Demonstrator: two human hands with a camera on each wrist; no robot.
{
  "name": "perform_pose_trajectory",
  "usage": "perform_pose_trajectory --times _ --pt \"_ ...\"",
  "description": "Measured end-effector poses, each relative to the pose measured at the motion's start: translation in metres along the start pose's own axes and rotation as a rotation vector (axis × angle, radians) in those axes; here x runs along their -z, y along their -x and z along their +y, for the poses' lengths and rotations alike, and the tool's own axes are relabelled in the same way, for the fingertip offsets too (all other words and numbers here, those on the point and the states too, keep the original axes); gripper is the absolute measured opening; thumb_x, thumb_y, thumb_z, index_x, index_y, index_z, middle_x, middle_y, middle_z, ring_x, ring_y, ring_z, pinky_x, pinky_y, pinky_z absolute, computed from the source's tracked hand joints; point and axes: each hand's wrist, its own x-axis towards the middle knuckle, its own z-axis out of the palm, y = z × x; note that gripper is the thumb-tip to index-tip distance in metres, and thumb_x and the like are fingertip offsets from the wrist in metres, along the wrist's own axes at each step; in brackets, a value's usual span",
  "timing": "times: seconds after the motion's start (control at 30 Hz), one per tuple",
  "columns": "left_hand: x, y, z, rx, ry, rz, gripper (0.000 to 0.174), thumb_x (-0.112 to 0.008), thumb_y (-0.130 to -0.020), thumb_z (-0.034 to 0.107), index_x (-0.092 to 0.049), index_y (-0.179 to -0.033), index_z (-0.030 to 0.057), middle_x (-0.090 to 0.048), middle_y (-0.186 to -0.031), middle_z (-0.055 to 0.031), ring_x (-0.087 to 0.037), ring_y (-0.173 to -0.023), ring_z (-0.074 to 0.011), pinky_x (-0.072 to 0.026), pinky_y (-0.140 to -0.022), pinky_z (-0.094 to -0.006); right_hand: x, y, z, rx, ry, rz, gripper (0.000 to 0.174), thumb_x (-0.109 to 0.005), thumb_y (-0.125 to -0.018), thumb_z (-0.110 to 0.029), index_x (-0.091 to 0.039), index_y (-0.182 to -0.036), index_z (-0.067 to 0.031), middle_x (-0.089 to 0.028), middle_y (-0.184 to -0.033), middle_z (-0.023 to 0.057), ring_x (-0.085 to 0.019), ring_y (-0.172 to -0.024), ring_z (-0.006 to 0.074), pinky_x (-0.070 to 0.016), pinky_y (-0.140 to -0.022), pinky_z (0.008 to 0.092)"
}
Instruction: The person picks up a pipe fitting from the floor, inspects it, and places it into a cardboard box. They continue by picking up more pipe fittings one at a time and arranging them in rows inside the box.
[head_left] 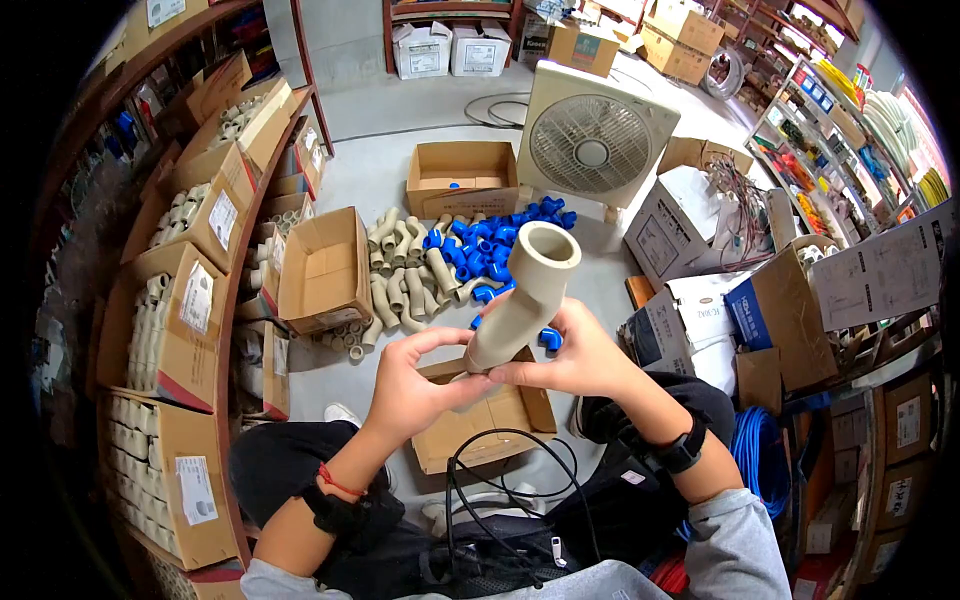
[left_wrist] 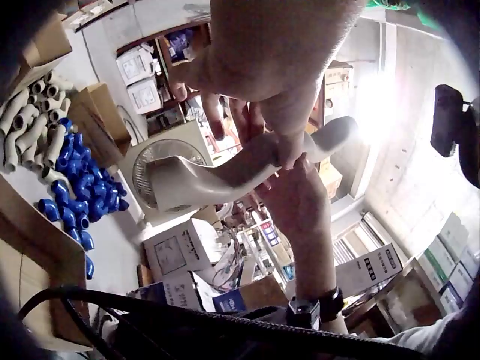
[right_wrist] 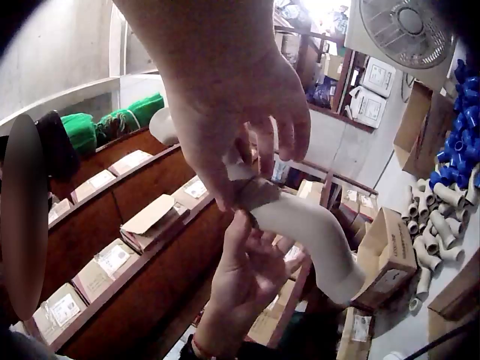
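Both hands are grasping one pale bent pipe (head_left: pixel 530 300), and they are holding it up in the air above the floor, in front of the body. The left hand (head_left: pixel 420 380) is pinching the lower part of the pipe between thumb and fingers. The right hand (head_left: pixel 580 355) is curling around its side, with the thumb lying near the left fingers. The round open end of the pipe is pointing upward, and its body is leaning.

Below the hands, an open cardboard box (head_left: pixel 520 402) is standing on the floor between the legs, and a black cable (head_left: pixel 505 432) is looping over it. Farther ahead, a heap of similar pale pipes (head_left: pixel 383 300) is lying on the floor, and many blue fittings (head_left: pixel 485 250) are lying just beside them, on the right. A second box (head_left: pixel 465 203) is standing behind this heap, and a third box (head_left: pixel 325 265) is sitting to the left of it. A square fan (head_left: pixel 590 150) is standing behind the blue fittings. On the left side, a shelf (head_left: pixel 228 335) is carrying boxes filled with pale parts. On the right, a blue coil (head_left: pixel 755 460) is resting near the knee.
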Motion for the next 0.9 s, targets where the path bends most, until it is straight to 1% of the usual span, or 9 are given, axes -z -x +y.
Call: perform_pose_trajectory --times 0.1,0.2,0.3,0.4,0.5,0.6,0.7,0.8,0.9 --pt "0.001 -0.001 0.002 -0.016 -0.033 -0.01 0.033 -0.07 -0.058 0.012 -0.059 -0.087 0.0003 -0.06 -0.084 -0.006 -0.054 -0.078 -0.009 -0.0402 -0.074 -0.0231 -0.002 -0.002 0.003 0.103 -0.026 0.003 0.049 -0.071 -0.058 -0.019 -0.05 -0.101 -0.0064 -0.052 -0.096 0.0071 -0.05 -0.083 0.0175 -0.0405 -0.07 0.0286" --pt "0.001 0.0 -0.001 -0.036 -0.021 0.008 0.033 -0.07 -0.058 0.012 -0.059 -0.087 0.0004 -0.06 -0.084 -0.0059 -0.055 -0.077 -0.009 -0.0401 -0.074 -0.0229 -0.002 -0.002 0.002 0.121 -0.115 -0.011 0.046 -0.068 -0.061 -0.017 -0.05 -0.102 -0.0079 -0.052 -0.098 0.0056 -0.049 -0.085 0.0172 -0.0401 -0.071 0.0287" --pt "0.0 0.0 0.002 -0.02 0.019 0.01 0.033 -0.07 -0.059 0.012 -0.059 -0.087 0.0007 -0.06 -0.083 -0.0058 -0.055 -0.077 -0.0093 -0.0402 -0.074 -0.0231 -0.002 -0.002 0.002 0.082 -0.1 -0.024 0.044 -0.068 -0.062 -0.015 -0.051 -0.101 -0.0074 -0.052 -0.097 0.0063 -0.049 -0.088 0.0171 -0.0399 -0.073 0.0288" --pt "-0.002 0.0 0.0 -0.035 -0.006 0.069 0.032 -0.07 -0.058 0.012 -0.059 -0.087 0.0005 -0.061 -0.083 -0.0059 -0.055 -0.077 -0.0095 -0.0406 -0.073 -0.0232 -0.003 -0.002 0.004 0.108 0.004 0.01 0.043 -0.068 -0.062 -0.016 -0.051 -0.1 -0.0059 -0.052 -0.097 0.0076 -0.05 -0.087 0.017 -0.0399 -0.073 0.028" --pt "-0.003 0.001 0.002 -0.033 -0.009 0.105 0.032 -0.07 -0.058 0.01 -0.059 -0.086 0.0009 -0.06 -0.083 -0.0042 -0.053 -0.079 -0.0094 -0.039 -0.075 -0.0231 -0.005 -0.002 -0.004 0.115 -0.067 0.039 0.035 -0.066 -0.065 -0.012 -0.052 -0.095 -0.0035 -0.053 -0.098 0.0066 -0.05 -0.093 0.0162 -0.0361 -0.084 0.0317" --pt "-0.002 0.001 0.002 -0.06 -0.027 0.116 0.032 -0.071 -0.058 0.012 -0.059 -0.085 0.0001 -0.061 -0.081 -0.0062 -0.055 -0.076 -0.0097 -0.0417 -0.071 -0.0231 -0.012 -0.003 0.008 0.207 -0.051 0.138 0.044 -0.069 -0.061 -0.02 -0.052 -0.098 -0.004 -0.053 -0.092 0.0083 -0.05 -0.078 0.0177 -0.04 -0.065 0.0274" --pt "-0.002 0.0 0.002 -0.066 -0.007 0.12 0.031 -0.071 -0.057 0.013 -0.06 -0.084 0.0002 -0.061 -0.081 -0.0067 -0.056 -0.076 -0.0102 -0.0418 -0.071 -0.0233 -0.013 -0.003 0.01 0.196 -0.03 0.152 0.043 -0.07 -0.06 -0.019 -0.053 -0.096 -0.0034 -0.054 -0.089 0.0083 -0.05 -0.075 0.018 -0.04 -0.063 0.0274" --pt "-0.001 0.001 0.006 -0.028 -0.043 0.129 0.034 -0.071 -0.057 0.012 -0.059 -0.086 0.0001 -0.06 -0.083 -0.0044 -0.053 -0.079 -0.009 -0.0395 -0.074 -0.0234 -0.015 -0.003 0.012 0.22 0.014 0.179 0.041 -0.07 -0.059 -0.02 -0.054 -0.093 -0.0033 -0.054 -0.085 0.008 -0.049 -0.073 0.0178 -0.0395 -0.062 0.027" --pt "-0.002 0.001 0.006 -0.064 -0.073 0.197 0.034 -0.071 -0.056 0.012 -0.059 -0.086 0.0 -0.06 -0.083 -0.0046 -0.053 -0.079 -0.0091 -0.0394 -0.074 -0.0234 -0.018 -0.002 0.007 0.201 0.035 0.224 0.039 -0.071 -0.059 -0.021 -0.055 -0.09 -0.0035 -0.054 -0.084 0.0076 -0.048 -0.072 0.0175 -0.0392 -0.061 0.0271"
